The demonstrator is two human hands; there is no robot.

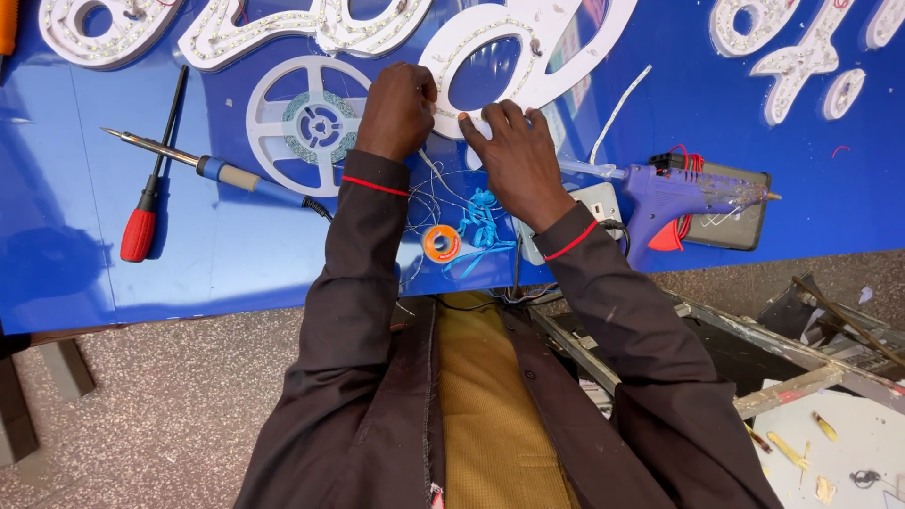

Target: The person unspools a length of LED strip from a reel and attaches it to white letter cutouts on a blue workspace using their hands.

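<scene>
Both hands rest on a white channel letter (528,42) lined with rows of small LEDs, lying on a blue board (236,245). My left hand (396,108) has its fingers curled at the letter's lower left edge; what it pinches is hidden. My right hand (517,155) lies flat with fingers spread, pressing on the letter's lower rim. Thin wires (429,193) trail from under the hands toward me.
On the board lie a white LED strip reel (306,123), a blue-handled soldering iron (203,165), a red-handled screwdriver (146,212), an orange solder spool (440,243), blue tangled cord (481,221), a purple glue gun (679,193) and more white letters (801,47). Metal scraps (801,368) lie at the right.
</scene>
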